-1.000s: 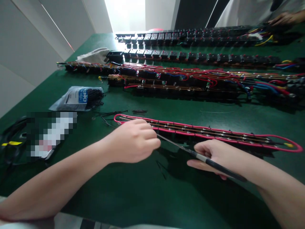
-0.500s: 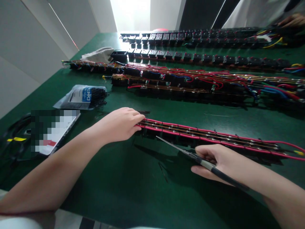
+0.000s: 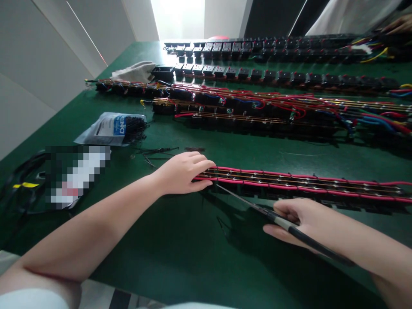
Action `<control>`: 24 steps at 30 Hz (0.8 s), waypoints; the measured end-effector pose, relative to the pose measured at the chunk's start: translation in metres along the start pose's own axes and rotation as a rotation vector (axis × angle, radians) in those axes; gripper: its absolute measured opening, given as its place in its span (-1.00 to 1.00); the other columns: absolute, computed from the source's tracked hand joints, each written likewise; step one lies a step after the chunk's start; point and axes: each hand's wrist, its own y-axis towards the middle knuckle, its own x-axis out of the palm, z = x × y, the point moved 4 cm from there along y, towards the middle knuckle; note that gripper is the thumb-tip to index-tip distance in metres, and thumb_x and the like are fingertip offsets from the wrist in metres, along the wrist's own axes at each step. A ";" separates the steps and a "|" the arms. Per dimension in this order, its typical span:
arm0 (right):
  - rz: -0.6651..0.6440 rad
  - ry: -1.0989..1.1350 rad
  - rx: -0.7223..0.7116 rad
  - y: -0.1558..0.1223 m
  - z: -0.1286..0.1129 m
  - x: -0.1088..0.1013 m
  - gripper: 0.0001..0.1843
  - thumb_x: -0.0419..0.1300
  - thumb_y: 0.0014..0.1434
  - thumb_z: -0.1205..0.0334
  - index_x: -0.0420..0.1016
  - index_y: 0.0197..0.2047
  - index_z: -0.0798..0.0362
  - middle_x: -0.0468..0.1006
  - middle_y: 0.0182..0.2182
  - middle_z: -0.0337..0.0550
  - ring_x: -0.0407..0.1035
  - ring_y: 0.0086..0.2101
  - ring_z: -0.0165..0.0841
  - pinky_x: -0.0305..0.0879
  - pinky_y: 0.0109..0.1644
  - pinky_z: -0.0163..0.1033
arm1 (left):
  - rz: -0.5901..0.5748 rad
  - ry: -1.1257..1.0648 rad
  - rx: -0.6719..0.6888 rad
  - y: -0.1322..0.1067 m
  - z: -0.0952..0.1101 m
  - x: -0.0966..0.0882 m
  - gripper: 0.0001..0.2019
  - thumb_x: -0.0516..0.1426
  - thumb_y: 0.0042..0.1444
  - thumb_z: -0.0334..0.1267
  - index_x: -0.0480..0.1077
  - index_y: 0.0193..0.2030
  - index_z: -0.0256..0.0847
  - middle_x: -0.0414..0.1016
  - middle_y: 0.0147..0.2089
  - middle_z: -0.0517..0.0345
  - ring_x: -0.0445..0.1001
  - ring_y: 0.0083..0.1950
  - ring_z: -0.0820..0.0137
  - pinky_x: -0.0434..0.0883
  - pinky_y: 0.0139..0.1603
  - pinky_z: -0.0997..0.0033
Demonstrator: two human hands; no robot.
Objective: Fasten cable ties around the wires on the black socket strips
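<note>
My left hand (image 3: 185, 174) is closed around the left end of a long black power strip (image 3: 305, 181) with brass rails and red wires fastened along it by black ties. In my right hand (image 3: 299, 219) is a long-pointed hand tool (image 3: 280, 219) with black-and-grey handles, perhaps pliers or scissors. The tool's thin tip is beside the near red wire, just right of my left hand; whether it touches cannot be made out. The strip's left end is hidden under my fingers.
Behind lie wired strips (image 3: 244, 103) and rows of black sockets (image 3: 264, 75). At left are a bag of black cable ties (image 3: 112, 128), a blurred-out white object (image 3: 80, 176) and a coiled black cable (image 3: 19, 193). Loose ties (image 3: 157, 151) lie nearby. Another person's hand (image 3: 401, 25) shows at far right.
The strip and my left hand have shifted to the right. My right hand moved slightly right and down, and the tool tip is now closer to my left hand.
</note>
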 end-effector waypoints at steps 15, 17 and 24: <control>0.001 0.096 0.052 0.000 -0.005 0.000 -0.48 0.35 -0.08 -0.29 0.47 -0.44 0.04 0.51 -0.55 -0.16 0.33 -0.61 -0.38 0.19 -0.62 -0.33 | 0.021 0.006 0.015 0.000 -0.001 0.001 -0.61 0.09 0.33 -0.12 0.42 0.13 -0.37 0.60 0.02 -0.11 0.55 0.02 0.20 0.51 0.09 0.16; -0.016 0.112 0.060 0.001 -0.006 0.000 -0.47 0.36 -0.11 -0.30 0.48 -0.44 0.04 0.51 -0.56 -0.17 0.33 -0.62 -0.38 0.21 -0.62 -0.32 | 0.024 0.001 0.009 0.000 -0.002 0.001 -0.62 0.09 0.32 -0.12 0.42 0.13 -0.35 0.60 0.02 -0.10 0.55 0.02 0.21 0.51 0.09 0.17; 0.011 0.104 0.055 -0.002 -0.010 0.001 -0.52 0.34 -0.08 -0.24 0.44 -0.47 0.03 0.50 -0.57 -0.17 0.33 -0.62 -0.38 0.21 -0.63 -0.32 | 0.023 0.002 0.008 -0.001 -0.002 0.003 -0.63 0.09 0.32 -0.13 0.41 0.13 -0.34 0.59 0.03 -0.11 0.55 0.02 0.21 0.52 0.07 0.18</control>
